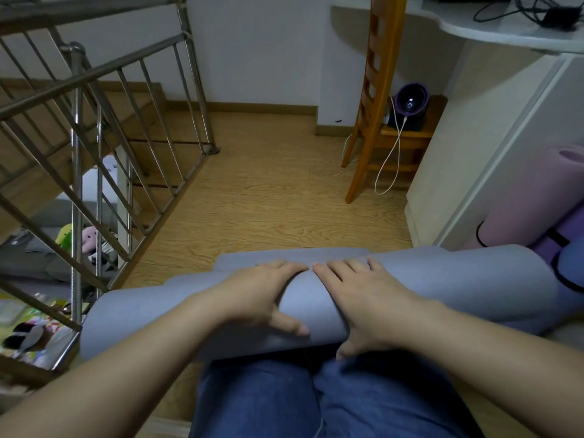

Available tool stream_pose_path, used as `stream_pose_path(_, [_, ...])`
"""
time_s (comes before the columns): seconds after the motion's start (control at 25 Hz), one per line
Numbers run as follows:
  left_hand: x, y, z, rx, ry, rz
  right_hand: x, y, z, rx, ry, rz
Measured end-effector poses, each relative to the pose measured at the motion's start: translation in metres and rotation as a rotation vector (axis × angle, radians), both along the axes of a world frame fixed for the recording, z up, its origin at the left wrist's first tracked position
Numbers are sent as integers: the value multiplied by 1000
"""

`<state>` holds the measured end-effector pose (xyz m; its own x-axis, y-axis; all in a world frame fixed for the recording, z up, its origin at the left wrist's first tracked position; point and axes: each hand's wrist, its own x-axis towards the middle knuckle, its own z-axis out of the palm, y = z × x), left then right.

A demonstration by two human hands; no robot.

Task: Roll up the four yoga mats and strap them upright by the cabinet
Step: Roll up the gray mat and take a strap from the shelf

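A grey-blue yoga mat [458,279] lies across the floor in front of my knees, almost fully rolled, with a short flat tail [284,256] left on the far side. My left hand [262,295] and my right hand [357,298] both press on top of the roll with fingers spread, thumbs on the near side. Three rolled mats stand at the right against the white cabinet [493,147]: a pink mat [531,197], a purple mat [550,245] and a blue mat [572,263], each with a black strap.
A metal stair railing [104,147] borders the floor on the left, with a drop to a lower level behind it. A wooden chair [373,99] stands ahead right, holding a small purple device [410,99] with a white cable. Wood floor [268,191] stretches beyond the mat.
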<state>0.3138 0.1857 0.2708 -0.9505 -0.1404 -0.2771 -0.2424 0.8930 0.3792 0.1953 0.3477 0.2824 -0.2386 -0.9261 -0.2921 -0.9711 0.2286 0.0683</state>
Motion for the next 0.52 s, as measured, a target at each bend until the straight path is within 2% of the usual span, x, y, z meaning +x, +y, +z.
stream_pose_path(0.08, [-6,-5,0,-4,-9,17,-2,-1,-8,-54,51,10])
stream_pose_path(0.24, [1,17,-15,-434,67,11,-27,-20,-3,-18,-79,-24])
stream_pose_path(0.52, [6,23,22,-422,181,4,-33,-24,36,48,-173,27])
